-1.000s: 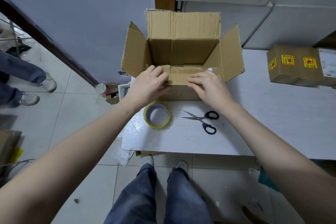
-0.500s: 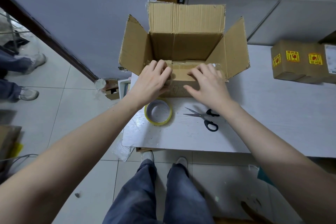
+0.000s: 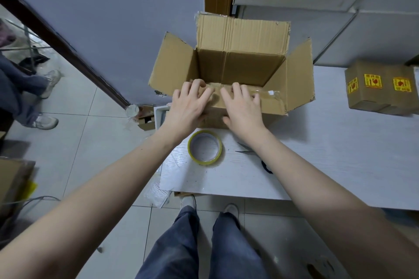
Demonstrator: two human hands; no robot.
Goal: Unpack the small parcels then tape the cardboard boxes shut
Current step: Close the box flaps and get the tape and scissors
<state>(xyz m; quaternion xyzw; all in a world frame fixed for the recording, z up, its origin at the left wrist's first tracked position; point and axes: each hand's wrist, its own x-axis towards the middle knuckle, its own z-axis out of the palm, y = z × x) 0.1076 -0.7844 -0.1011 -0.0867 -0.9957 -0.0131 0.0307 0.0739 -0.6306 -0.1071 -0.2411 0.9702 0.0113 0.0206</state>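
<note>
the box (image 3: pixel 238 63) is set on the white desk (image 3: pixel 340 142), at its far left end, with the back and side flaps stood up. the near flap is pressed down by the left hand (image 3: pixel 189 106) and the right hand (image 3: pixel 243 106), side by side, fingers spread and nearly straight, nothing gripped. a tape roll (image 3: pixel 205 147) is laid flat on the desk just in front of the box, beside the scissors (image 3: pixel 254 156), which are partly hidden by the right forearm. smaller boxes (image 3: pixel 381 88) with yellow labels are seen far right.

brown box (image 3: pixel 240 52) — yellow tape roll (image 3: pixel 205 147)
</note>
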